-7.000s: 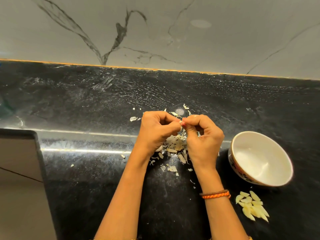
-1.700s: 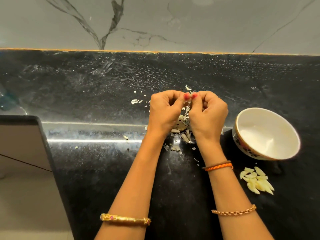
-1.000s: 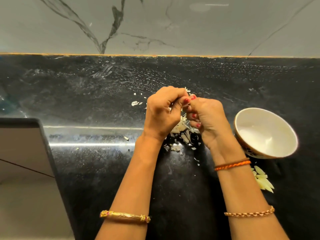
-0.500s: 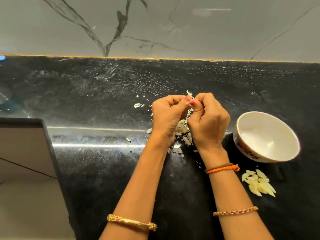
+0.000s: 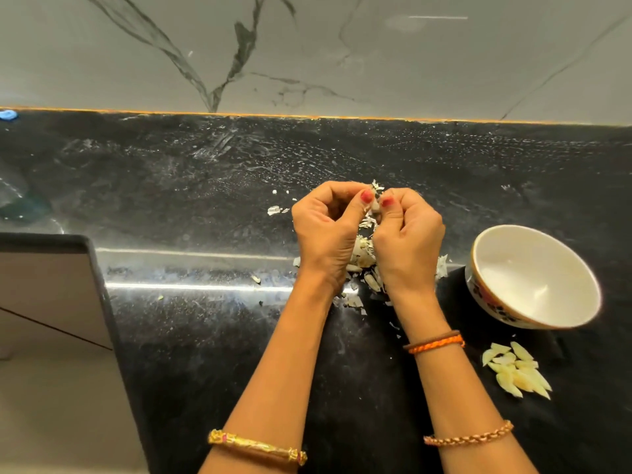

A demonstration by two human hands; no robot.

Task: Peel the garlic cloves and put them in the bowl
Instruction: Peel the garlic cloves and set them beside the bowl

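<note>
Pinching one garlic clove [image 5: 375, 207] between both thumbs, your left hand [image 5: 328, 234] and right hand [image 5: 408, 237] hold it above the skin scraps [image 5: 362, 265] on the dark surface [image 5: 205, 336]. It seems to stand roughly upright. The bowl [image 5: 533, 278] lies to your right, nearer your right hand; peeled cloves [image 5: 516, 371] sit beside it.

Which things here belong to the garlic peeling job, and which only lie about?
Job: left hand and right hand pinching one small garlic clove; white ceramic bowl; pile of peeled pale yellow cloves; heap of papery skins.
Lying about: small blue object; black stone counter.
</note>
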